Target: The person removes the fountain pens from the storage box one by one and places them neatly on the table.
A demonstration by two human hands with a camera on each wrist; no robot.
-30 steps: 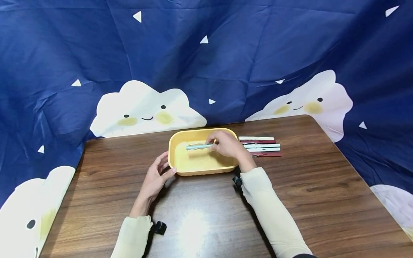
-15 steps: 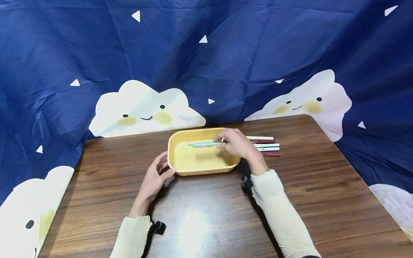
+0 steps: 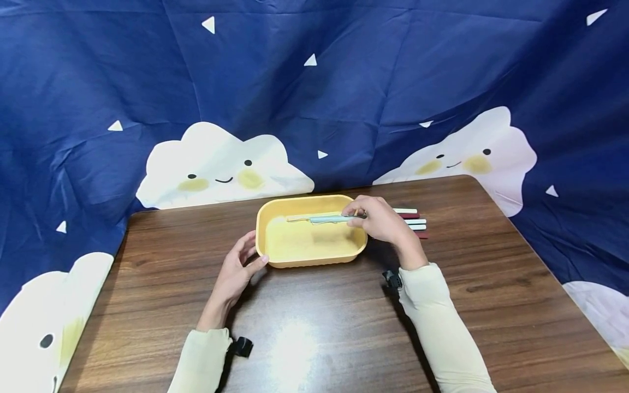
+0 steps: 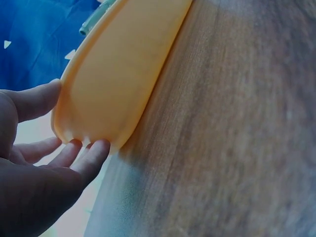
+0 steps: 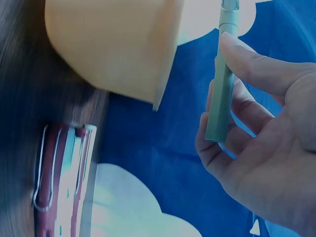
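Observation:
My left hand [image 3: 236,273] holds the near left corner of a yellow plastic tray [image 3: 314,263], its thumb at the rim and its fingertips against the outer wall. My right hand [image 3: 380,221] pinches a pale green pen [image 3: 326,219] with a metal clip, held level over the tray's right part. The right wrist view shows thumb and fingers round the pen's barrel [image 5: 220,106]. Inside the tray, near the back wall, a slim yellowish pen-like thing [image 3: 295,219] shows partly behind the green pen.
Several pens, dark red [image 5: 48,173], white and pale, lie side by side right of the tray, partly hidden by the right hand in the head view. They lie on a brown wooden table [image 3: 162,305]. A blue cloth [image 3: 344,82] with clouds hangs behind the table.
My right hand has moved to the right with the green pen, from over the tray's middle to its right rim. The left hand and the tray have stayed in place.

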